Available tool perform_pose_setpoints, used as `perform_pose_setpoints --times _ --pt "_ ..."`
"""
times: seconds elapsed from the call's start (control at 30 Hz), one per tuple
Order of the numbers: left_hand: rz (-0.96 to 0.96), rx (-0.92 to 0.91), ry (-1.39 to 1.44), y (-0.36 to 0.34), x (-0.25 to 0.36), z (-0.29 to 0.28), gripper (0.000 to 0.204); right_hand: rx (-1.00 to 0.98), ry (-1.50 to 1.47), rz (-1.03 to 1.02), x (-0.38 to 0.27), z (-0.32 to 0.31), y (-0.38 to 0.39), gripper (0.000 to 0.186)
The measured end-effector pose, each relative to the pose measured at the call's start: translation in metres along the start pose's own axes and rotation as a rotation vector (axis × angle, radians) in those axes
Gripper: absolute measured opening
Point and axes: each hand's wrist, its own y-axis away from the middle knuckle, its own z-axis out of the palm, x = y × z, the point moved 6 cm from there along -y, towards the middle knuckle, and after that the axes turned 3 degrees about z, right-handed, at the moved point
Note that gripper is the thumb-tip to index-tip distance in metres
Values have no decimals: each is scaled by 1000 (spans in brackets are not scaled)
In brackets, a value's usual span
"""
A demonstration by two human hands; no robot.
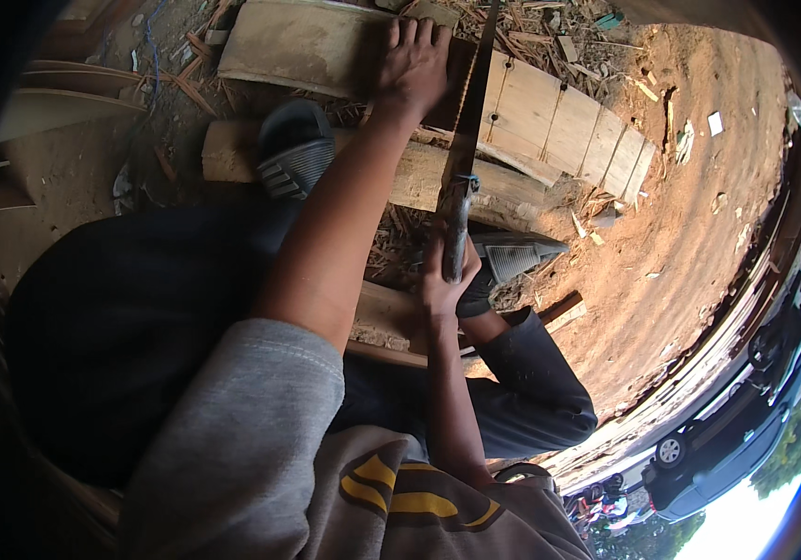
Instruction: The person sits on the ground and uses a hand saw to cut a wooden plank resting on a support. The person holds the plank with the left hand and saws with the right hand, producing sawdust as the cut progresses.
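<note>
My right hand [445, 273] is wrapped round the grip of a handsaw [459, 217]. Its long dark blade runs away from me across a wide wooden board [290, 47], with the toothed edge to the left. My left hand [414, 65] presses on that board just left of the blade, its fingers bent at the far edge. Right of the blade, the pale part of the board [545, 112] carries several dark crosswise lines and small holes. Beneath the board lies a thick timber [419, 175]. The saw hides the spot where blade and board meet.
My sandalled feet rest by the timber, one sandal [296, 149] on the left, the other [520, 254] near the saw grip. Wood scraps [204, 89] litter the ground. Sandy soil [699, 215] spreads to the right, with a parked car [727, 448] beyond.
</note>
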Motion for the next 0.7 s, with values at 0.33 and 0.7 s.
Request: perform_pose_setpoints --times 0.33,0.7 --pt "7 104 76 0 -1 -16 43 -70 -66 115 44 -19 36 12" --pt "-10 9 91 -3 6 -18 47 34 63 -57 20 -10 39 14"
